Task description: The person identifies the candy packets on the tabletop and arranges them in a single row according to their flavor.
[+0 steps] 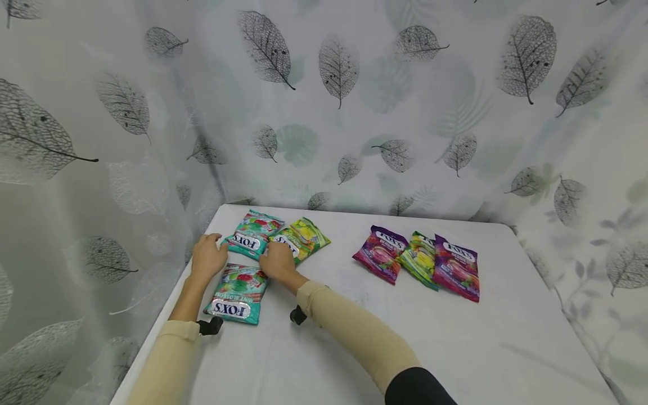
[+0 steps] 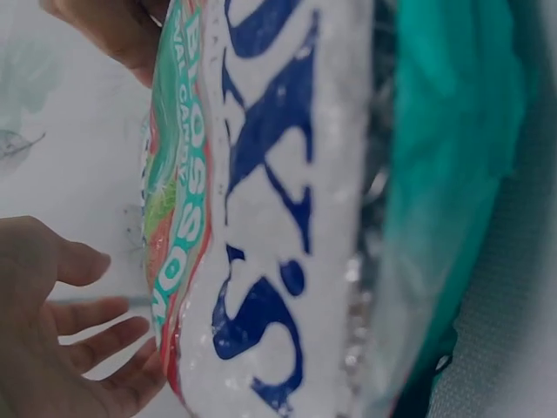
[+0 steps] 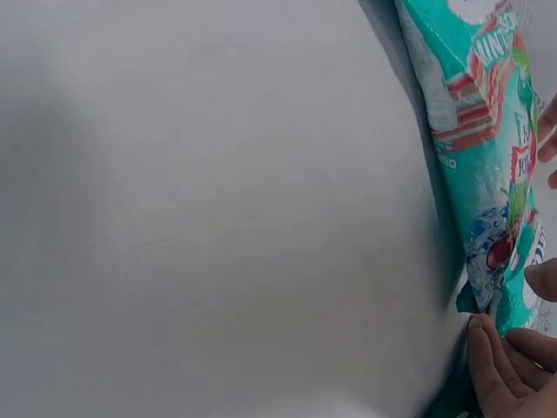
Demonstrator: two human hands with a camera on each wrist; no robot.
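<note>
A pale leaf-printed curtain hangs behind and beside a white table.

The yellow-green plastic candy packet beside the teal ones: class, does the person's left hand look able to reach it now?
Probably not directly: the upper teal plastic packet lies between the left hand and the yellow-green packet, whose near corner the right hand overlaps in the head view.

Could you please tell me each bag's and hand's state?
Nearer teal plastic bag: face up.
Farther teal plastic bag: face up.
Left yellow-green plastic bag: face up.
Right yellow-green plastic bag: face up.
Left purple plastic bag: face up.
Right purple plastic bag: face up.
Left hand: fingers spread.
Right hand: gripping or not, unclear.
</note>
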